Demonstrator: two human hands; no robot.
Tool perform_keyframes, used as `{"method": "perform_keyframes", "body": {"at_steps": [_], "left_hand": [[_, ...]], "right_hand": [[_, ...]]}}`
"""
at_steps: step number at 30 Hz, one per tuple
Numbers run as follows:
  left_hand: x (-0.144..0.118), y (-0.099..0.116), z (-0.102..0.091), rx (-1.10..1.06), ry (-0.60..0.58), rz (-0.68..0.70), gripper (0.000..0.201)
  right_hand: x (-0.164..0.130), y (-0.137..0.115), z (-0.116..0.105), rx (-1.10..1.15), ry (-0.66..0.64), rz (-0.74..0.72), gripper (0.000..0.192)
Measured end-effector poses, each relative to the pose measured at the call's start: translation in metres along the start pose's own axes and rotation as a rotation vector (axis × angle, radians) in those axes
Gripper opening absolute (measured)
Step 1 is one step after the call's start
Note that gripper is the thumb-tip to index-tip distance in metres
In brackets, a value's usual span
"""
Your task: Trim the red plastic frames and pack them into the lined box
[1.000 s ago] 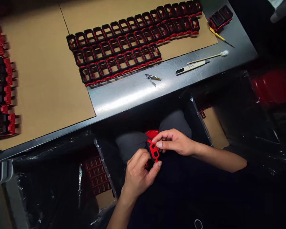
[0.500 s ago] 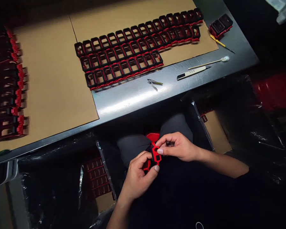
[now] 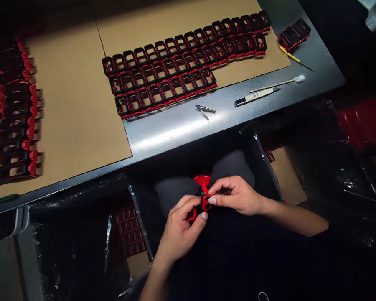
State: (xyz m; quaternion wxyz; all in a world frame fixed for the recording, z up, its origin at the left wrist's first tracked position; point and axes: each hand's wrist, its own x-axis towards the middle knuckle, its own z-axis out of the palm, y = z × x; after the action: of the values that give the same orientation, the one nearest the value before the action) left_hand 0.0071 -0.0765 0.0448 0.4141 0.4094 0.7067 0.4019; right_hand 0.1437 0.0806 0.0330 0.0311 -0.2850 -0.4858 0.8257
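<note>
A small red-and-black plastic frame (image 3: 206, 202) is held above my lap, between both hands. My left hand (image 3: 183, 219) is closed round its left and lower side, thumb at the bottom edge. From the other side my right hand (image 3: 235, 195) pinches it, thumb on its face and forefinger near the top. Part of the piece is hidden by my fingers. On the bench beyond, rows of similar black-and-red frames (image 3: 166, 91) stand on a cardboard sheet (image 3: 81, 121).
More frames (image 3: 33, 163) stand at the left. Nail clippers (image 3: 205, 110), a craft knife (image 3: 257, 96), a cotton swab (image 3: 278, 85) and a yellow-handled tool (image 3: 290, 54) lie on the metal bench. Plastic-lined boxes (image 3: 134, 234) with frames flank my legs below the bench edge.
The frame has turned in my hands, so its red face shows narrower and more black shows. Both hands keep their hold. The whole view has shifted slightly.
</note>
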Motion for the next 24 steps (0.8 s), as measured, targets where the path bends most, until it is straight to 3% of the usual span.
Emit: {"method": "perform_keyframes", "body": {"at_steps": [7,11,16,24], "left_hand": [[-0.002,0.006,-0.003,0.012,-0.045,0.037,0.008],[-0.005,0.013,0.0,0.053,0.002,0.095,0.005],[-0.008,0.019,-0.001,0.174,0.085,0.138,0.005],[-0.003,0.016,-0.002,0.057,-0.006,0.075,0.015]], "right_hand": [[0.009,0.0,-0.004,0.196,-0.033,0.239,0.036],[0.016,0.001,-0.004,0.293,-0.04,0.317,0.042],[0.022,0.002,0.0,0.336,-0.082,0.356,0.045],[0.019,0.002,0.002,0.309,-0.073,0.328,0.042]]}}
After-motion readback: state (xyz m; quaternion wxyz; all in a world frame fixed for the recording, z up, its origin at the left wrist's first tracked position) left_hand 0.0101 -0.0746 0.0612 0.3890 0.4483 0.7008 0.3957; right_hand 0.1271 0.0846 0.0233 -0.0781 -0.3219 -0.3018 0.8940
